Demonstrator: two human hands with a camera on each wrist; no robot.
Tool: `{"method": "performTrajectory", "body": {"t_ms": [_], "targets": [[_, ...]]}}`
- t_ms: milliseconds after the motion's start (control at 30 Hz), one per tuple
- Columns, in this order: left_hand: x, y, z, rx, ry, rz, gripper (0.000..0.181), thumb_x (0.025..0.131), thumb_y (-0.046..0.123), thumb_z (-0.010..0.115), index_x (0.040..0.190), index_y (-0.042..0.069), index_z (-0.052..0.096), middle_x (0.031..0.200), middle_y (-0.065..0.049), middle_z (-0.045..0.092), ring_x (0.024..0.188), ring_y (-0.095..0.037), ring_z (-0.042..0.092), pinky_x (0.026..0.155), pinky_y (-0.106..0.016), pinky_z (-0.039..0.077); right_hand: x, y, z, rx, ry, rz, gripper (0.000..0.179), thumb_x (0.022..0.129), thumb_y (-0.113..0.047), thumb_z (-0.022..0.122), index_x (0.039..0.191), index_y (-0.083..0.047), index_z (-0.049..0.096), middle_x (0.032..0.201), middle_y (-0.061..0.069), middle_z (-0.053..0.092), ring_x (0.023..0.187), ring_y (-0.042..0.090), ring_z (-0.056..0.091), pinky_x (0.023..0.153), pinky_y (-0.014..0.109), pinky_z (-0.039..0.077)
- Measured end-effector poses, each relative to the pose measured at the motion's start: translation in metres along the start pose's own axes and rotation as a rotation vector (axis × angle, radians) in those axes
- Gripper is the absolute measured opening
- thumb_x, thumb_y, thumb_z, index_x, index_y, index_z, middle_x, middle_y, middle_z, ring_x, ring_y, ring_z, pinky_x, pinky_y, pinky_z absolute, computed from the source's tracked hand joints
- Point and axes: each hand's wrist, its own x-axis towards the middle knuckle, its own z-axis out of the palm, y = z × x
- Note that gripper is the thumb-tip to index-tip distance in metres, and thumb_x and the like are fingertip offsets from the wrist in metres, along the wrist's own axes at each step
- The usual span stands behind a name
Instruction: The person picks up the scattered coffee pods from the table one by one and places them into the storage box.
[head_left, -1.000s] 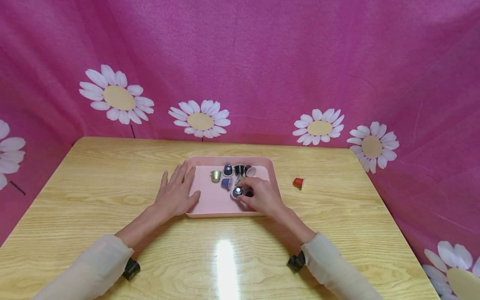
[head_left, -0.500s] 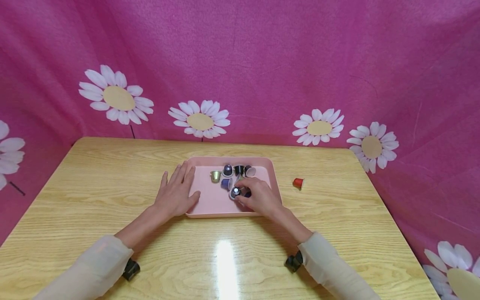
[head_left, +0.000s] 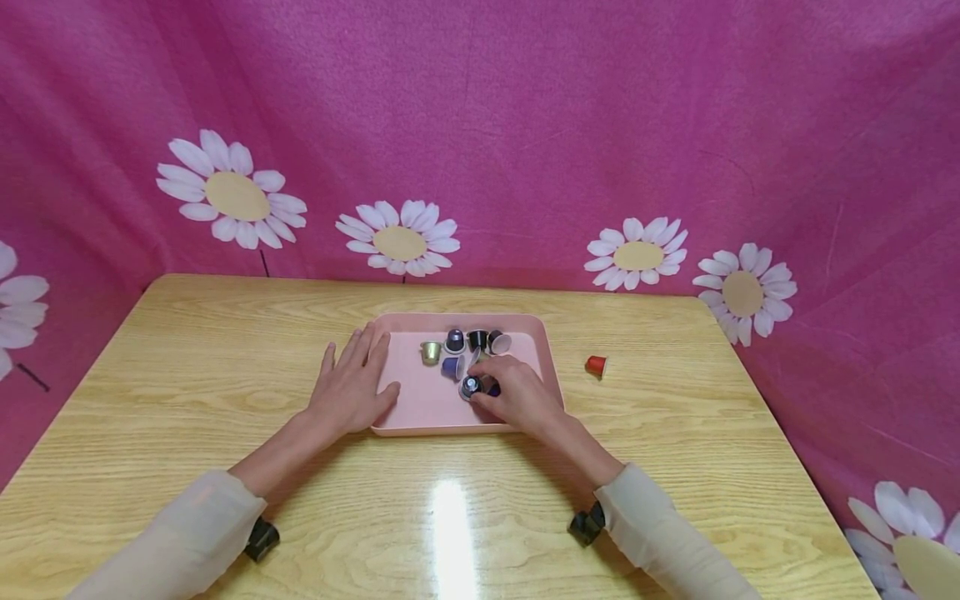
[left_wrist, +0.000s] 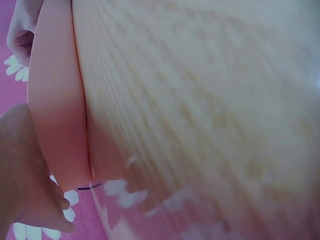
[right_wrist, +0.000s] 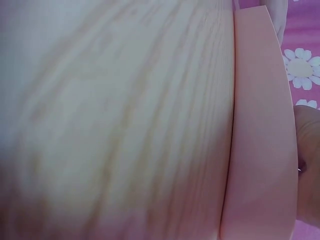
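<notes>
In the head view my right hand (head_left: 521, 396) reaches over the right part of a pink tray (head_left: 397, 400). Its thumb and fingers pinch a dark coffee capsule (head_left: 470, 386) that has its narrow end up. Partly hidden under that hand is another dark capsule (head_left: 493, 389). My left hand (head_left: 351, 390) rests with fingers extended along the tray's left edge. Just beyond the pinched capsule lie a blue capsule (head_left: 452, 367), a gold-green capsule (head_left: 431, 353) and a dark grey capsule (head_left: 454, 341). Both wrist views show mainly the tray's outer wall.
A black capsule (head_left: 477, 339) and a dark capsule with a pale lid (head_left: 501, 342) sit near the tray's back wall. Outside, to the right, a red capsule (head_left: 596, 366) lies on the wooden table (head_left: 360, 517). A pink flowered cloth (head_left: 510, 167) hangs behind.
My right hand has shifted slightly left, carrying the dark capsule with it. Over the last half second it has hardly moved. The left hand stays in place.
</notes>
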Motion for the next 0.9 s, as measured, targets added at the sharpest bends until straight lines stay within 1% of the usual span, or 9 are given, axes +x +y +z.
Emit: {"method": "performTrajectory", "body": {"t_ms": [367,667,900], "targets": [[0.0002,-0.0011,0.001,0.0,0.005,0.0,0.079,0.097,0.038,0.055,0.157,-0.002,0.022,0.163,-0.025,0.012,0.149,-0.041,0.011,0.114,-0.064,0.004,-0.0007,-0.0017,-0.0004,-0.026,-0.004,-0.027,0.029,0.081,-0.009,0.082,0.109,-0.006,0.075,0.092,0.001,0.069,0.083,0.014,0.059,0.079,0.034,0.051],[0.0002,-0.0013,0.0008,-0.008,0.007,0.003,0.079,0.097,0.038,0.056,0.157,-0.002,0.023,0.163,-0.025,0.012,0.149,-0.041,0.011,0.114,-0.064,0.003,0.0002,-0.0023,-0.0007,-0.021,-0.037,0.013,0.029,0.083,-0.009,0.081,0.112,-0.007,0.074,0.092,0.0,0.069,0.083,0.012,0.06,0.08,0.032,0.051],[-0.0001,-0.0008,0.0003,-0.004,0.006,0.005,0.079,0.097,0.038,0.055,0.157,-0.002,0.022,0.163,-0.025,0.012,0.149,-0.042,0.011,0.114,-0.065,0.004,-0.0002,-0.0017,-0.0012,-0.034,-0.028,-0.015,0.031,0.082,-0.009,0.081,0.111,-0.006,0.074,0.093,0.002,0.069,0.083,0.013,0.06,0.081,0.033,0.051]]}}
